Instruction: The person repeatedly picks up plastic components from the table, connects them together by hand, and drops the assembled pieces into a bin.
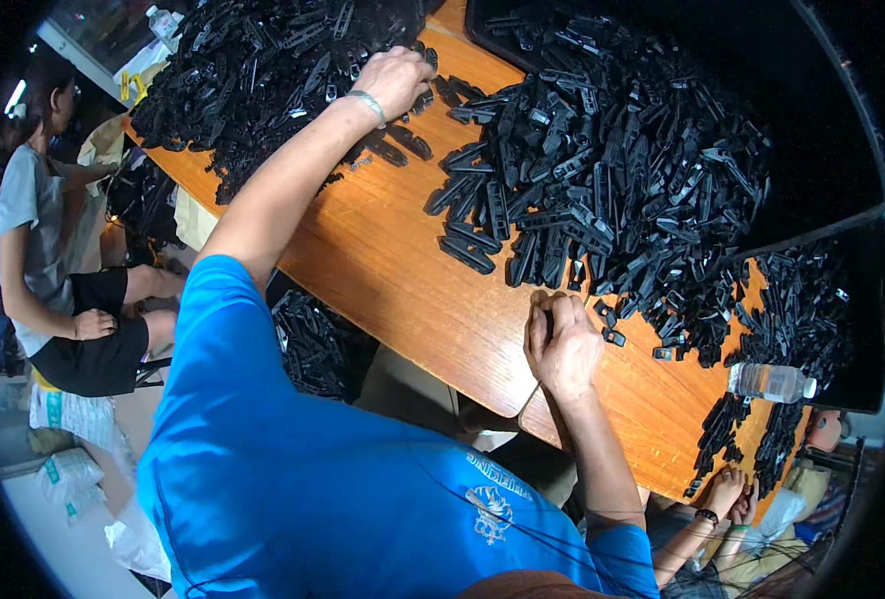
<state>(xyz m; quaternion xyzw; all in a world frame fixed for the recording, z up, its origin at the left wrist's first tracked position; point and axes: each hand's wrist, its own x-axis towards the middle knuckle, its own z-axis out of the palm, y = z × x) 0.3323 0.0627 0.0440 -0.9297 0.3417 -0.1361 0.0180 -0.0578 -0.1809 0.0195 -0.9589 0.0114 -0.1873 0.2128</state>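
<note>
My left hand [394, 82] reaches far out to the edge of the left heap of black plastic parts [263, 85]. Its fingers curl downward, and whatever they hold is hidden beneath them. A few slightly blurred long black parts [394, 145] lie just below that wrist. Close to the table's near edge, my right hand [567, 347] is closed, thumb and fingers drawn together; I cannot make out what is in it. Just beyond it spreads the larger heap of slim, slotted black parts [602, 170], with small loose pieces [610, 324] at its fringe.
A big black bin [852, 90] lies open behind the right heap on the wooden table [392, 270]. A clear plastic bottle [770, 382] lies on its side at right. Another person's hands [730, 494] work at the lower right corner. Someone in grey [38, 220] sits at far left.
</note>
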